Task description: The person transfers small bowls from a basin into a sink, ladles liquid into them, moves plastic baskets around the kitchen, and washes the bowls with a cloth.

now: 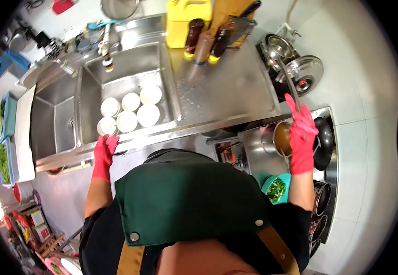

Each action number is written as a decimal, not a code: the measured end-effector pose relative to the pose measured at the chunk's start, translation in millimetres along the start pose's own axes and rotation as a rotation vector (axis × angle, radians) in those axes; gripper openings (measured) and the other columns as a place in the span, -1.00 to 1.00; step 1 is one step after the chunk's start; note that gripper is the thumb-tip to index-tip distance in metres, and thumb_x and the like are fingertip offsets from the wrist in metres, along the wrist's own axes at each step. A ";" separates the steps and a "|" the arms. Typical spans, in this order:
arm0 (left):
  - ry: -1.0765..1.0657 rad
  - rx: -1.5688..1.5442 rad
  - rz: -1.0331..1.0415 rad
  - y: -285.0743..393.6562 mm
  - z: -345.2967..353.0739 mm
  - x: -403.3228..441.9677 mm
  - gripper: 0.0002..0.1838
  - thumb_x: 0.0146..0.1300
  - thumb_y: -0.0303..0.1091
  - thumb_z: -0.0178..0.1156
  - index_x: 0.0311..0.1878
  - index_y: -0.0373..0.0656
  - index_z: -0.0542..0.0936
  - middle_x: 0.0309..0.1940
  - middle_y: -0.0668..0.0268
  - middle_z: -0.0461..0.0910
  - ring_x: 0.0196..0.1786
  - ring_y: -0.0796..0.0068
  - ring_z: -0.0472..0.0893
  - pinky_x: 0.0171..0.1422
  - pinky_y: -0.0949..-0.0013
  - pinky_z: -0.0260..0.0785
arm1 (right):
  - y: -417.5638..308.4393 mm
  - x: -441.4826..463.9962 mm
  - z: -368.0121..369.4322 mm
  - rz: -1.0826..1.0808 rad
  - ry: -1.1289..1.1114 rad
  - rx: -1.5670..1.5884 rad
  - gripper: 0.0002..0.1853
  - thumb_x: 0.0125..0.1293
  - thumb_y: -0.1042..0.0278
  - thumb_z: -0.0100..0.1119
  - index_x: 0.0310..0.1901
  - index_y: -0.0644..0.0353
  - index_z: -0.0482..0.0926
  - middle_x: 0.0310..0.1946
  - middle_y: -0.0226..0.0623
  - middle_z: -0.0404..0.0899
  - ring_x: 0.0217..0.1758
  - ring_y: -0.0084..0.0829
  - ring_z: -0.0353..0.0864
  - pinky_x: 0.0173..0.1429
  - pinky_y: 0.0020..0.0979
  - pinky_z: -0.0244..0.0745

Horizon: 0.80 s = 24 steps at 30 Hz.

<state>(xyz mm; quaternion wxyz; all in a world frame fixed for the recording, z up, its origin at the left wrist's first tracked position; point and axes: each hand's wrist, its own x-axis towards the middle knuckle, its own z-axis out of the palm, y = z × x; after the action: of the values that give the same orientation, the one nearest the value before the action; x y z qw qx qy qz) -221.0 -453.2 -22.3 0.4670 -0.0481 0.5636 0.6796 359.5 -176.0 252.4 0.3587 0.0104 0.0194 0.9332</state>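
My left hand, in a pink glove, rests at the front rim of the steel sink, its fingers slightly apart beside the nearest white bowl. Several white bowls stand together in the right basin, among them a front right one and a back right one. On the right, my right hand, also gloved in pink, is raised over the stove side. Its fingers are closed around a long grey utensil that reaches toward the pots; the grip is partly hidden.
A faucet overhangs the right basin. Sauce bottles, a yellow jug and a knife block stand on the counter's back. A pot of brown liquid, a teal bowl of greens and a black wok sit right.
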 end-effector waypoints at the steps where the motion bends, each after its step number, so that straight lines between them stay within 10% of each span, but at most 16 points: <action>1: -0.010 0.008 0.001 0.1 -1.7 2.7 -0.44 0.54 0.02 -0.10 0.27 -0.34 0.34 0.07 -0.05 0.59 -0.04 0.14 0.71 -0.08 0.37 0.63 | 22.7 -13.3 1.1 -0.075 0.045 -0.031 -0.34 0.61 0.06 -0.37 0.57 0.13 -0.26 -0.53 -0.33 0.40 -0.64 -0.47 0.49 -0.53 -0.46 0.29; 10: -0.014 0.061 -0.022 5.8 7.0 -4.7 -0.40 0.54 0.02 -0.15 0.14 -0.48 0.42 -0.14 -0.06 0.68 -0.17 0.15 0.75 -0.19 0.38 0.61 | 177.5 -80.4 -3.9 0.226 0.127 0.243 -0.29 0.60 0.32 -0.24 0.57 -0.09 -0.40 -0.55 -0.14 0.44 -0.66 -0.43 0.50 -0.63 -0.42 0.43; 14: -0.029 0.077 -0.019 6.6 6.5 -6.7 -0.42 0.55 0.00 -0.15 0.17 -0.45 0.42 -0.15 -0.05 0.69 -0.20 0.17 0.75 -0.26 0.42 0.56 | 217.6 -81.5 -21.9 0.156 0.338 0.244 -0.31 0.54 0.43 -0.20 0.54 0.23 -0.31 -0.73 -0.32 0.44 -0.77 -0.51 0.42 -0.63 -0.55 0.40; 24: -0.037 0.087 -0.017 10.2 7.9 -10.6 -0.40 0.55 0.01 -0.14 0.21 -0.47 0.40 -0.19 -0.08 0.69 -0.22 0.14 0.75 -0.30 0.43 0.58 | 249.2 20.4 -7.1 0.702 0.533 -0.653 -0.42 0.41 0.43 -0.02 0.45 0.31 0.21 -0.67 -0.66 0.29 -0.68 -0.82 0.12 -0.59 -0.71 0.03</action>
<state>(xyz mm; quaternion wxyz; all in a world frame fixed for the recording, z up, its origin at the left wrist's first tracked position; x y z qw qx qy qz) -218.4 -452.2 -5.8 0.4848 -0.0200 0.5835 0.6512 177.3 -347.4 256.3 -0.0071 -0.3323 -0.1859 0.9247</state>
